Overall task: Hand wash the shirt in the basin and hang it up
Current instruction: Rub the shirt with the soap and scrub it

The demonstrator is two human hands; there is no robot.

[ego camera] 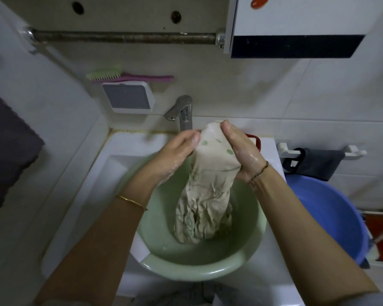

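Two bare arms, closest of all. Left hand (179, 149) and right hand (241, 151) both squeezing the top of the wet shirt (206, 195). Long way up and down, bottom dipping into the green basin (186, 270) below. Hands level, one each side, neither nearer.

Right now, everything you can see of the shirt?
The shirt is beige cloth with small green spots, wet and heavily wrinkled, bunched into a hanging column. The left hand and right hand hold its top, lifted before the tap; its lower end reaches into the green basin.
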